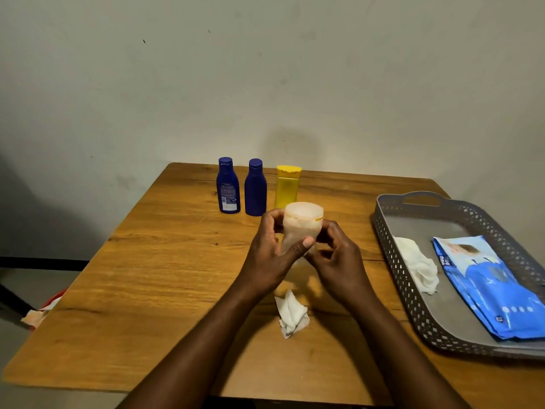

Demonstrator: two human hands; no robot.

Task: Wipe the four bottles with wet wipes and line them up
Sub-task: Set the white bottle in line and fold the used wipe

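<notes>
Above the table's middle I hold a bottle (302, 225) wrapped in a white wet wipe; an orange line shows through near its top. My left hand (272, 255) grips its left side with the thumb across the front. My right hand (339, 261) holds its right side. Three bottles stand in a row at the table's far edge: a blue bottle (227, 187) with its label showing, a second blue bottle (255, 188), and a yellow bottle (287, 185). A crumpled used wipe (292, 315) lies on the table below my hands.
A grey perforated tray (413, 305) sits at the right, holding a blue wet wipe pack (486, 287) and a crumpled white wipe (418, 264). The wooden table (147, 261) ends at the wall behind the bottles. Something red and white (44, 311) lies on the floor at left.
</notes>
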